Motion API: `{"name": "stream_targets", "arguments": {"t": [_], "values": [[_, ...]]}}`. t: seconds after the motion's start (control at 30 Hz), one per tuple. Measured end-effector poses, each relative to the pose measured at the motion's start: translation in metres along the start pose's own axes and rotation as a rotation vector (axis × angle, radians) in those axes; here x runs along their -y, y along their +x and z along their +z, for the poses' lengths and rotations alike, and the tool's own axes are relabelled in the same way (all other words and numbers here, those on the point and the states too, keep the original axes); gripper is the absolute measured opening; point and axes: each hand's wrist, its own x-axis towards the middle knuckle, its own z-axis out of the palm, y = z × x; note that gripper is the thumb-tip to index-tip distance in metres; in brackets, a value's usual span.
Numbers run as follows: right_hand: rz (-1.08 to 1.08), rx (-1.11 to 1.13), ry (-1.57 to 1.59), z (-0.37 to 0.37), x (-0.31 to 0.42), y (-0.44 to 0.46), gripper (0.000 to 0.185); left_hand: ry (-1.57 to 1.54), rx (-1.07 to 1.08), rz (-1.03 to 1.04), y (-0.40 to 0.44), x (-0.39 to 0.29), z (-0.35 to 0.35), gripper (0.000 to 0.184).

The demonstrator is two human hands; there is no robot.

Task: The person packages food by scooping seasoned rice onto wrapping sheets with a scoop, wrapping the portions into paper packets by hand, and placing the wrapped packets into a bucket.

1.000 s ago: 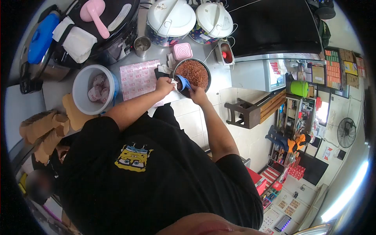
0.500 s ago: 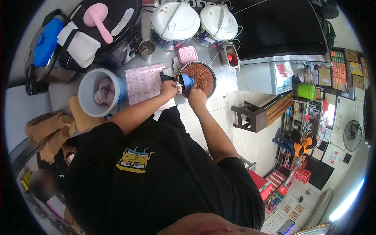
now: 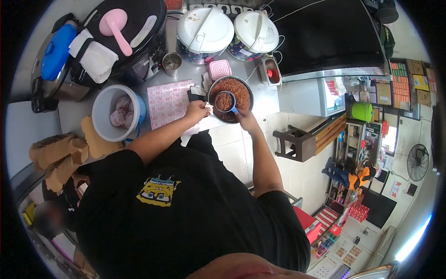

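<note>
My right hand (image 3: 248,122) grips the handle of a blue measuring cup (image 3: 233,106), which is filled with reddish-brown, rice-like grains. The cup is held over a round metal pot (image 3: 252,97) containing more of these grains (image 3: 232,84). At the pot's left side, my left hand (image 3: 197,110) is closed on a crumpled white cloth or tissue (image 3: 209,109); a black handle-like piece lies just behind it. Left of that hand lies printed pink-and-white wrapping paper (image 3: 169,100) on the metal counter.
A pail (image 3: 95,116) with wrapped bundles stands left. Behind are a pink square container (image 3: 219,69), a metal cup (image 3: 172,65), two lidded pots (image 3: 204,30) and a black cooker (image 3: 139,51) carrying a pink rice paddle (image 3: 114,25). A person in orange (image 3: 360,178) is far right.
The blue measuring cup has turned from showing its blue outside to facing up, filled with grains. My right hand has moved slightly right and down. My left hand stays beside the pot.
</note>
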Motion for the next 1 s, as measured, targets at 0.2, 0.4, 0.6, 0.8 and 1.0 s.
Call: {"name": "stream_targets", "arguments": {"t": [0.2, 0.4, 0.6, 0.8, 1.0], "values": [[0.555, 0.004, 0.56, -0.021, 0.035, -0.034, 0.036, 0.133, -0.138, -0.026, 0.026, -0.019, -0.027, 0.012], [0.583, -0.05, 0.688, -0.019, 0.051, -0.051, 0.037, 0.341, -0.287, 0.053, 0.086, -0.07, -0.02, 0.021], [0.563, -0.086, 0.635, -0.023, 0.072, -0.055, 0.033, 0.511, -0.435, 0.401, 0.088, -0.069, -0.028, 0.041], [0.502, 0.015, 0.58, -0.009, 0.109, -0.047, 0.038, 1.322, 0.152, -0.08, -0.042, -0.024, -0.118, 0.054], [0.118, 0.055, 0.189, 0.096, 0.112, -0.008, 0.034, 1.212, -0.194, -0.229, -0.089, 0.055, -0.18, 0.066]]}}
